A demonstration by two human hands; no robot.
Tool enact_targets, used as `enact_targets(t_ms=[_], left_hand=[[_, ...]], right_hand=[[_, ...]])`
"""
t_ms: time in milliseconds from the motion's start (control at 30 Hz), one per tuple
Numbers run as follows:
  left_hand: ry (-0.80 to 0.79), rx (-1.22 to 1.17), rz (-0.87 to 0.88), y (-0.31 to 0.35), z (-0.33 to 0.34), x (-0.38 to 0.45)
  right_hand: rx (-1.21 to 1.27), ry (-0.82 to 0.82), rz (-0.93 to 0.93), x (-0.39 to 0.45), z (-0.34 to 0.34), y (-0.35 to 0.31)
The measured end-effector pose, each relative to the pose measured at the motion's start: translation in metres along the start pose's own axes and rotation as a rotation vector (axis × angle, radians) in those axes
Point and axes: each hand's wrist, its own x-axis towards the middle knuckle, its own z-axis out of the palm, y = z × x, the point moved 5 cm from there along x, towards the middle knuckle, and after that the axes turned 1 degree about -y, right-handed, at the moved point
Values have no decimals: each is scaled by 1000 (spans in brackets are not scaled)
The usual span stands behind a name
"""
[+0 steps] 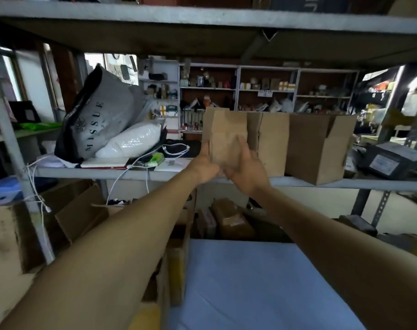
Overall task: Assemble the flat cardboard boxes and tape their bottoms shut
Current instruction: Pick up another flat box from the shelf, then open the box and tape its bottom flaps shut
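Note:
A small brown cardboard box [224,129] stands upright at the grey metal shelf [121,174], held between both hands. My left hand [206,166] grips its lower left side. My right hand [246,167] wraps its lower right side, thumb on the front face. To its right on the same shelf stand a second assembled box [271,141] and a larger third box [319,146] with open flaps. Motion blur hides whether the held box touches the shelf.
A grey "MISSUE" bag [95,115], a white packet [131,141] and white cables [141,163] lie on the shelf's left part. A black device [390,160] sits far right. A blue-covered table [262,282] lies below me, with cardboard cartons [79,215] stacked under the shelf.

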Motion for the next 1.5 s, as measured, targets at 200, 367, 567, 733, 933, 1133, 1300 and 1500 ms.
enact_targets(t_ms=[200,367,567,733,933,1133,1300,1500], left_hand=[[72,-35,108,24,-4,-65],[160,212,203,59,3,-163],[103,479,356,65,64,-283],[-54,556,390,31,115,-349],[-145,509,226,-50,151,-389],[-16,236,156,-101,140,-407],[105,298,60,-113,119,-403],[78,537,-109,-118,106,-399]], right_hand=[[52,87,-55,-40,-40,-38],[246,176,-30,-114,-90,-68],[459,193,187,-241,-127,-54],[514,215,294,-350,-138,-23],[581,111,370,-447,-126,15],[823,-2,454,-481,-94,27],[832,-121,547,-476,-69,20],[740,-293,631,-470,-47,21]])
